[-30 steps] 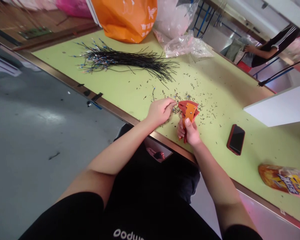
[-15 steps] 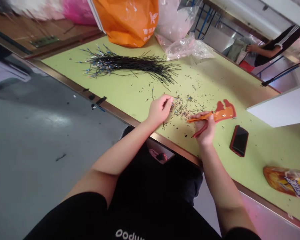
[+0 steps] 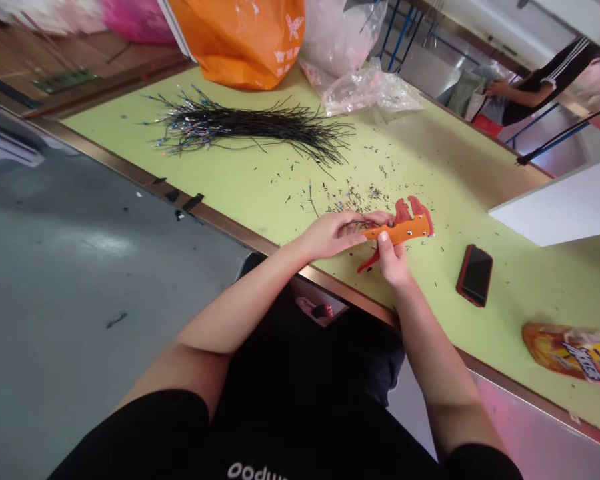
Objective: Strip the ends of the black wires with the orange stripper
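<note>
Now that the left hand (image 3: 330, 235) has come over to the right hand (image 3: 393, 263), they're together with no gap, both on a wire stripper (image 3: 401, 231). Half a second ago the left was working on its own over the scraps. The right hand is clamped around the stripper, thumb on its flat orange plate, with a curved red handle poking out below. The left fingertips (image 3: 367, 219) reach along the plate, but I can't tell if they're pinching a wire. The stripper is right over the scraps (image 3: 353, 200), a litter of tiny black and blue wire bits on the smooth lime table (image 3: 473, 180). Off to the right sit a phone (image 3: 474, 275) in a red case and a shiny snack bag (image 3: 573, 353). Farther out there's a long bundle of thin black wires (image 3: 250, 127) with blue-tipped ends, then a crinkly clear bag (image 3: 365, 87) and an orange bag (image 3: 237, 40). Way beyond, a co-worker's arm (image 3: 520, 90) reaches into some cloth.
</note>
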{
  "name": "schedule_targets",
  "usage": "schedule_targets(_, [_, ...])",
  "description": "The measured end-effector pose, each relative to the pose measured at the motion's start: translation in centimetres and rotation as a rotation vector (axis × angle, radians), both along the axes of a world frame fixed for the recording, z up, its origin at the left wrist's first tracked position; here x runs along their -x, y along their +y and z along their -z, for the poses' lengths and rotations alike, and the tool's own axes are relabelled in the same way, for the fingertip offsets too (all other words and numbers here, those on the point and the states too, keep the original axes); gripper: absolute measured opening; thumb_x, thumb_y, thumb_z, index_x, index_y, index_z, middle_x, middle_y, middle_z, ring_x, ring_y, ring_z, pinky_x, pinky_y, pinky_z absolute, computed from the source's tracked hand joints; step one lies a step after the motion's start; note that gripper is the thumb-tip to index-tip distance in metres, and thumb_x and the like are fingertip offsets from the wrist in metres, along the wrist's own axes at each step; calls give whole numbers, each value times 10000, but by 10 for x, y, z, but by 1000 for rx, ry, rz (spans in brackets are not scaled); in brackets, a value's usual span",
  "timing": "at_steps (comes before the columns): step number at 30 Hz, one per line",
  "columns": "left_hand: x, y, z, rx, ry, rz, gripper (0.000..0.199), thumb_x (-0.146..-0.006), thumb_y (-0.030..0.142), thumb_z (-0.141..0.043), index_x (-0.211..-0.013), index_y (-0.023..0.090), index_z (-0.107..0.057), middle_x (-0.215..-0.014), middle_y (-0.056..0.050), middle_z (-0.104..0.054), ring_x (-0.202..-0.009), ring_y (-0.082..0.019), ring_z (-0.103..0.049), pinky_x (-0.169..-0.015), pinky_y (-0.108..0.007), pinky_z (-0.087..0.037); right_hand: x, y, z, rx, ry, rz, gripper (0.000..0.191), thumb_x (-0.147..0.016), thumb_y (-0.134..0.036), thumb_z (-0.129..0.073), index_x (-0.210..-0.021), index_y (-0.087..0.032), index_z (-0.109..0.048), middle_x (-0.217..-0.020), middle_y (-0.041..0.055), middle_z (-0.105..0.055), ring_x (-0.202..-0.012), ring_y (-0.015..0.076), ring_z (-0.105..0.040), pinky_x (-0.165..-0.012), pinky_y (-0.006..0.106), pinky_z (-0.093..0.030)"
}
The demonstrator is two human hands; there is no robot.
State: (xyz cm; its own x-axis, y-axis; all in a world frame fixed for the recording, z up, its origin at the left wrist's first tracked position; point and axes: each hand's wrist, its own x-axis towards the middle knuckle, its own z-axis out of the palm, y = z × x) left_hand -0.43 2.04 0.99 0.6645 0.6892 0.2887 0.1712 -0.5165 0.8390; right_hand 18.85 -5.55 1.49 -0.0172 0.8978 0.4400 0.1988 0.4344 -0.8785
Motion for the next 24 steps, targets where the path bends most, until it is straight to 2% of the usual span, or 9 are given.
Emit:
schedule_targets(2, [-2,-2,0,-24,20,17,614,-959,725,-628,-1333,247,-719,-1153,-68,-819,-905,-207,-744,-757,-290,-525,-1,0,2,-22,-18,-2,428,-1052,-634,-604,-1268,-313,-787,-1345,109,-725,-1310,359,-689,-1195,577,-528])
schedule_targets(3, [-2,-3,0,-37,39,14,578,-960,699,-645,-1312,249,-725,-1160,-65,-822,-935,-214,-754,-778,-293,-530,-1,0,2,-15,-22,6,457,-1045,-649,-607,-1293,-306,-778,-1368,118,-720,-1326,365,-683,-1208,585,-517])
schedule_targets(7, [-3,-5,1,-92,92,-50,471,-1008,645,-573,-1055,215,-759,-847,-29,-778,-727,-174,-688,-673,-279,-461,-4,0,-2,126,51,36,757,-912,-855,-625,-1430,-309,-702,-1557,118,-642,-1535,390,-525,-1301,589,-422])
schedule_targets(10, [-1,-4,3,-93,24,-159,439,-987,627,-595,-982,207,-724,-778,-7,-724,-640,-144,-605,-623,-273,-422,-6,-3,-14,285,357,-46,982,-805,-1035,-471,-1528,-385,-612,-1676,65,-554,-1594,387,-471,-1269,605,-458])
schedule_targets(12, [0,-4,4,-70,-77,-250,405,-978,604,-616,-982,208,-702,-751,6,-692,-614,-132,-567,-599,-269,-411,-7,-6,-23,360,541,-111,985,-820,-1046,-377,-1546,-415,-587,-1667,48,-570,-1578,375,-502,-1278,632,-430])
schedule_targets(15, [-1,-1,8,-37,-289,-373,413,-994,621,-621,-940,214,-663,-677,28,-607,-573,-118,-507,-561,-260,-389,-6,-10,-31,397,656,-158,936,-829,-1008,-460,-1563,-435,-561,-1621,50,-622,-1590,347,-495,-1297,636,-386])
schedule_targets(19, [-3,5,13,-10,-519,-493,526,-991,740,-607,-896,224,-617,-675,34,-547,-577,-107,-471,-545,-252,-379,-5,-12,-35,424,684,-131,991,-807,-995,-538,-1593,-389,-536,-1541,100,-693,-1543,343,-564,-1287,609,-414])
schedule_targets(21, [-3,8,14,1,-554,-522,549,-984,769,-604,-887,228,-606,-672,42,-517,-573,-104,-446,-542,-254,-373,-5,-12,-36,452,670,-89,1012,-806,-1004,-522,-1588,-361,-546,-1496,114,-727,-1457,351,-648,-1262,597,-454])
schedule_targets(24, [-4,10,15,-1,-559,-540,556,-985,779,-599,-882,232,-604,-662,49,-487,-566,-103,-422,-533,-259,-358,-6,-12,-35,455,650,-80,939,-824,-982,-538,-1529,-364,-598,-1467,96,-747,-1350,334,-720,-1218,581,-500])
